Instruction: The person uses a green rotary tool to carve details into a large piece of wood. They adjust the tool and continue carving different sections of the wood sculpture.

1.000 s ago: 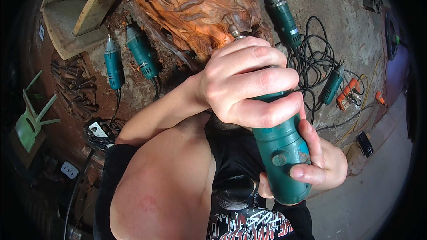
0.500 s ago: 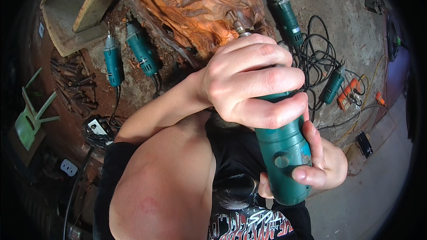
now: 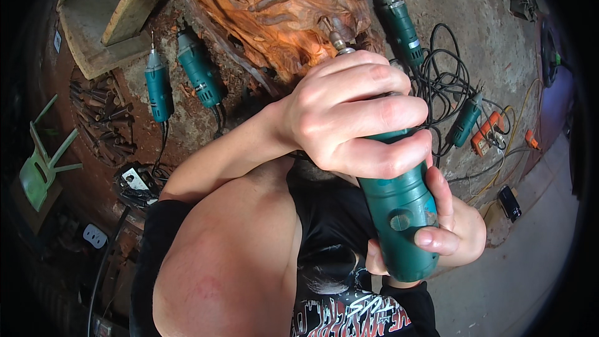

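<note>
A green die grinder (image 3: 399,224) slants across the middle, with its bit end pointing up and away. My left hand (image 3: 359,115) wraps over its front half, fingers closed round the body. My right hand (image 3: 443,224) grips the rear part from the right, thumb and fingers on its sides; some of that hand is hidden behind the tool. The metal collet (image 3: 339,40) and bit lie over the edge of an orange-brown wood carving (image 3: 274,9) with leaf-like relief. Whether the bit touches the wood I cannot tell.
Two green grinders (image 3: 158,87) lie left of the carving; another grinder (image 3: 402,25) and a smaller one (image 3: 467,120) lie right, among tangled black cords (image 3: 446,75). An orange power strip (image 3: 488,132) is beside them. Bits (image 3: 103,115), wooden boards (image 3: 93,31) and a green plastic chair (image 3: 40,175) are left.
The rear end of the grinder has shifted slightly up and right, with my right hand moving along. My left hand stays almost in place, its grip unchanged.
</note>
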Action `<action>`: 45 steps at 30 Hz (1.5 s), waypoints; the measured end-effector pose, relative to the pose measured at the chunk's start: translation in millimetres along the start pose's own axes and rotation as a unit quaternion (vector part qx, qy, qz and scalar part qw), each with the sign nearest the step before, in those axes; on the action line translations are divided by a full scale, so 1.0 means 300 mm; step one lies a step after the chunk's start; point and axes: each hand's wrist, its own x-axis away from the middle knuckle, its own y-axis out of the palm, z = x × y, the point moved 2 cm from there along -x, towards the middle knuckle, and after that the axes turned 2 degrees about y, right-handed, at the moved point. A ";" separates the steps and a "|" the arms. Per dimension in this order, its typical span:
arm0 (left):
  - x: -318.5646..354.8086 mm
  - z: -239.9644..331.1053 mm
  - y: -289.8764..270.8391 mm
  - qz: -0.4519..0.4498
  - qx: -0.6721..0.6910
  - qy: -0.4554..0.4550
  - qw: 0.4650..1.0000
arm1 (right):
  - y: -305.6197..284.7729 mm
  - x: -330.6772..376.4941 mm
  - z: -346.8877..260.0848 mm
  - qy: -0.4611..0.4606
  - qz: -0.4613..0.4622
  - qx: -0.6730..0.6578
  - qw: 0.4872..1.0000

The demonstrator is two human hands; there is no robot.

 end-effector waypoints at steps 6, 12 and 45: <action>0.004 0.001 0.007 0.003 -0.002 0.002 1.000 | -0.005 0.007 0.009 -0.013 -0.004 -0.001 1.000; 0.001 0.004 0.008 -0.001 0.000 -0.001 1.000 | -0.027 0.034 0.049 -0.033 -0.014 -0.006 0.999; -0.003 0.002 -0.010 -0.049 -0.016 -0.011 0.999 | 0.001 -0.044 0.003 0.024 0.011 -0.009 1.000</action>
